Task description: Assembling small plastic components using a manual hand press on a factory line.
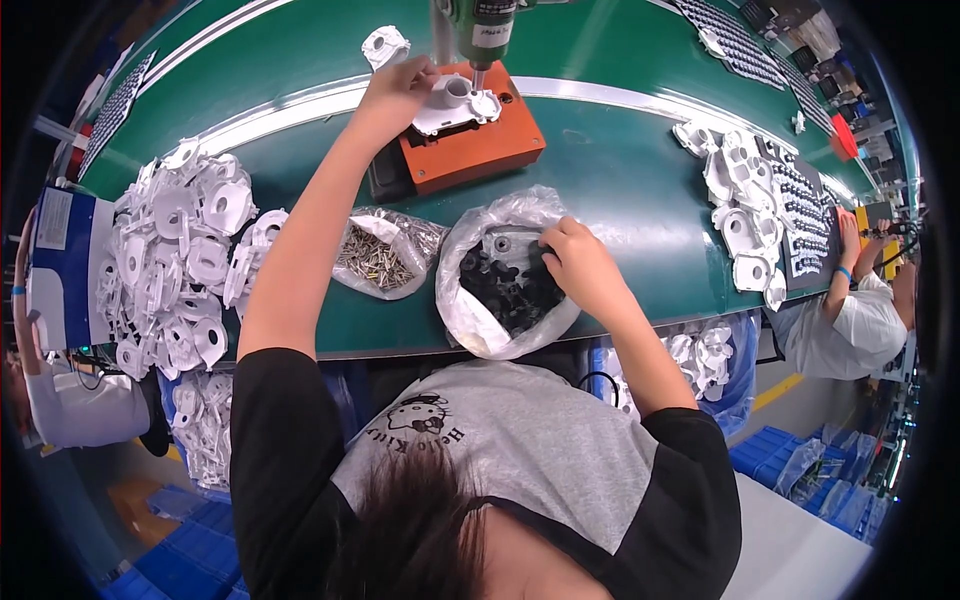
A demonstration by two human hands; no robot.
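A white plastic housing (452,102) with a round raised collar lies on an orange fixture block (478,160), under the tip of a green power screwdriver (487,30). My left hand (398,95) is at the housing's left edge with its fingers closed on it. My right hand (578,262) is over the right side of a clear plastic bag (462,300) of small black parts (505,290). Its fingers are curled together, and what they hold, if anything, is hidden. Left of that bag lies another bag of metal screws (375,260).
White housings are heaped at the left (180,250) and more lie at the right (745,210), beside a tray of black parts (805,220). A single white housing (384,46) rests behind my left hand. A co-worker (850,320) works at the far right.
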